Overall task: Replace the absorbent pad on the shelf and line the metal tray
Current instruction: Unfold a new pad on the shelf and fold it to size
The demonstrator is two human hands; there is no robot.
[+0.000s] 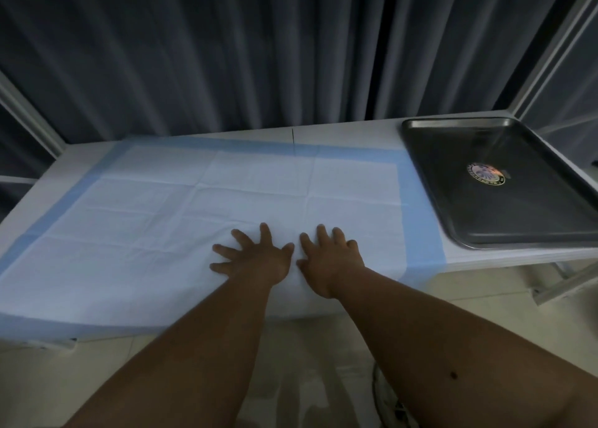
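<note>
Both hands lie flat, palms down and fingers spread straight, on the pad (200, 220), holding nothing: the left hand (259, 257) and the right hand (330, 259) rest side by side, thumbs nearly touching, near the pad's front edge and right of its middle. The pad is white with a blue border and is spread open over the shelf (349, 128), crossed by fold creases; it covers most of the white surface, and its front edge hangs slightly over the near side. To the right, just beside the pad's blue border but apart from it, sits the tray (430, 181), dark bare metal with a raised rim and a round reflection of light near its centre; nothing lies in it. Behind the shelf hangs a dark pleated curtain (226, 55), framed at left and right by pale metal posts (550, 55). Below the forearms shows a pale tiled floor (307, 363).
</note>
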